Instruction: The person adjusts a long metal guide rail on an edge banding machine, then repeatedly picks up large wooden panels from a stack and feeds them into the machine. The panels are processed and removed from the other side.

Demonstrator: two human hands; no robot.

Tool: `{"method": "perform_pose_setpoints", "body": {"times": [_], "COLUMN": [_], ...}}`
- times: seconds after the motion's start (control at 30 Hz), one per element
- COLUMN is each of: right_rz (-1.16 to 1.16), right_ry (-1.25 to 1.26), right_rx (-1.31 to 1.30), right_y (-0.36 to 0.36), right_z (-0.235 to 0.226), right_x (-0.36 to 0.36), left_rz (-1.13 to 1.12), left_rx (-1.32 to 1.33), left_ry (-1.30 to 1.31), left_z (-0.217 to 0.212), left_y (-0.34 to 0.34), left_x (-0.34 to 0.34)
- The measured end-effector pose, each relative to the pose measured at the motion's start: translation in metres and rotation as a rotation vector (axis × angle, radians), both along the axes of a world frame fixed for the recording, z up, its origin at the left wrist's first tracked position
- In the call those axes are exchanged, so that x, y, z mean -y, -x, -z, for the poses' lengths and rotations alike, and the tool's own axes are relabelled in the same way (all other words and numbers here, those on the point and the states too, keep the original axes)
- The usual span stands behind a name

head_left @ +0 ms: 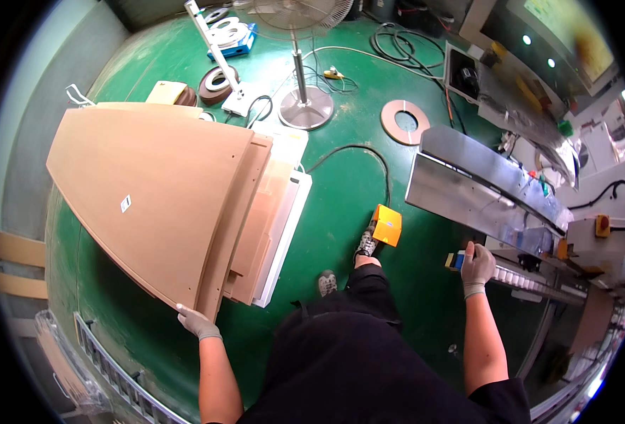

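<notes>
My left hand [198,323], in a thin pale glove, touches the lower edge of a large brown panel [146,184] near its front corner. Its fingers are stretched out and apart, not wrapped around the board. This panel has one curved side and a small white label, and lies on top of a stack of brown boards [256,247]. On the right, my gloved right hand [478,268] hovers by the end of a machine's rail [531,281], next to a small blue and yellow block [456,261]. Its fingers are partly bent and nothing shows in them; the machine's edge may be touching the fingertips.
An orange foot pedal [387,226] stands at my foot, its black cable crossing the green floor. Ahead are a pedestal fan [305,107], a flat brown roll [405,121] and loose cables. A metal guard [478,191] juts from the machine. A ladder-like metal frame [118,378] lies at lower left.
</notes>
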State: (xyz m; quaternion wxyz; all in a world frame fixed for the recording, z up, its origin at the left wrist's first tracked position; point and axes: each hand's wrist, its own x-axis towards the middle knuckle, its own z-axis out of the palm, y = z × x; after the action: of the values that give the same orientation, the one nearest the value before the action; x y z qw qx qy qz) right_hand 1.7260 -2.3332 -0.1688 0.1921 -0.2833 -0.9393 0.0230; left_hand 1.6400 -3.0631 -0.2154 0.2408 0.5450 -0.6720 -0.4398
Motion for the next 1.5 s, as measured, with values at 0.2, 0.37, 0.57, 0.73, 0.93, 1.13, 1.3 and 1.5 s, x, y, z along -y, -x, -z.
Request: {"method": "perform_pose_setpoints", "body": {"times": [0.2,0.37,0.57,0.73,0.93,1.13,1.3,1.5], "right_rz": [0.0,-0.035,-0.032,-0.015,-0.014,0.006,-0.009,0.013], "right_ry": [0.059,0.115,0.082,0.068,0.085,0.062,0.036,0.045], "right_rx": [0.0,-0.07,-0.079,-0.089,-0.043,-0.038,-0.053,-0.077], "right_y": [0.0,0.001,0.002,0.006,0.001,0.004,0.001,-0.005], "right_z": [-0.003,-0.003,-0.003,-0.007,-0.005,-0.005,-0.003,0.004], "right_x": [0.0,-0.001,-0.004,0.001,-0.001,0.0,-0.002,-0.003], "left_rz": [-0.027,-0.048,-0.091,-0.087,-0.078,0.017,0.539,0.379], "left_rx": [0.068,0.068,0.041,0.087,0.04,-0.023,0.124,0.142], "left_ry": [0.053,0.089,0.155,0.214,0.24,0.202,-0.092,-0.563], "left_z": [-0.003,0.005,0.011,0.007,0.004,0.002,-0.038,-0.087], "left_y": [0.002,0.002,0.005,0.011,0.005,-0.006,-0.031,-0.017], "left_x": [-0.007,0.001,0.001,-0.01,-0.007,0.013,0.064,0.054]}}
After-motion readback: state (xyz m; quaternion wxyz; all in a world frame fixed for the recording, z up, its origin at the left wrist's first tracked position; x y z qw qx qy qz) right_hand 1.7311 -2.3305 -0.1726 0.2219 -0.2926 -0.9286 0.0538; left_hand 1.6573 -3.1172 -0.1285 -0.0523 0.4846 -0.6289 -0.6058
